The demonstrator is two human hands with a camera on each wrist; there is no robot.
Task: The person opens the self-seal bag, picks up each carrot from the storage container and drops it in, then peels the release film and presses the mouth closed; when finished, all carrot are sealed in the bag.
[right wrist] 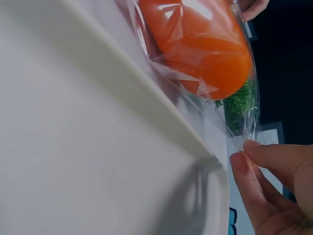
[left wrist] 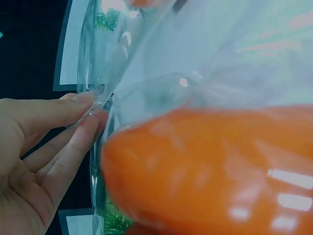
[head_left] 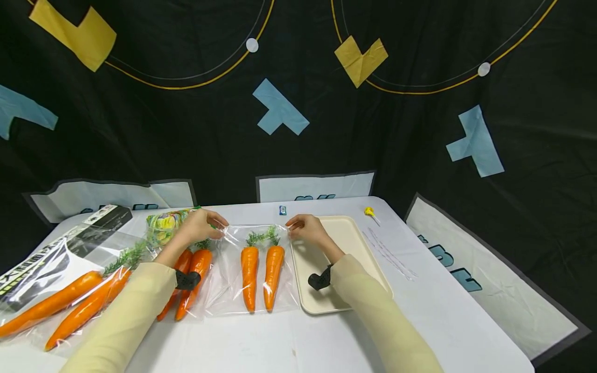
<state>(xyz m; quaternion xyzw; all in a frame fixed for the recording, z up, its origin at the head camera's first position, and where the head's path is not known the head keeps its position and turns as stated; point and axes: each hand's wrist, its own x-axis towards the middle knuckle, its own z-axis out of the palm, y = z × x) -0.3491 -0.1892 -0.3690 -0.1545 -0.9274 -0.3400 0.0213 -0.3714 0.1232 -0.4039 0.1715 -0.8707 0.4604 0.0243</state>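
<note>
Clear plastic bag [head_left: 252,269] lay flat on the white worktop [head_left: 289,336], approx. centre, w/ two orange carrots [head_left: 260,274] inside, green tops pointing away from the person. Left hand [head_left: 201,226] pinched the bag's far left corner betw. thumb and fingertips [left wrist: 83,110]; the left wrist view showed the film caught there, a carrot blurred close to the lens. Right hand [head_left: 308,229] pinched the far right corner the same way; in the right wrist view the thumb and forefinger [right wrist: 247,166] closed on the bag's edge just beside the tray's corner. Both hands thus held the bag's open end, fingers curled on plastic. Cream tray [head_left: 364,254] sat just right of the bag, its left rim touching or nearly touching the film; right forearm lay over it. Left of the held bag was a second bag w/ two carrots [head_left: 191,280], partly under the left forearm, and further left a third w/ two more carrots [head_left: 70,305]. Behind the left hand was a greenish printed packet [head_left: 163,228]. Small yellow item [head_left: 369,211] and small blue item [head_left: 282,210] lay near the worktop's far edge.
</note>
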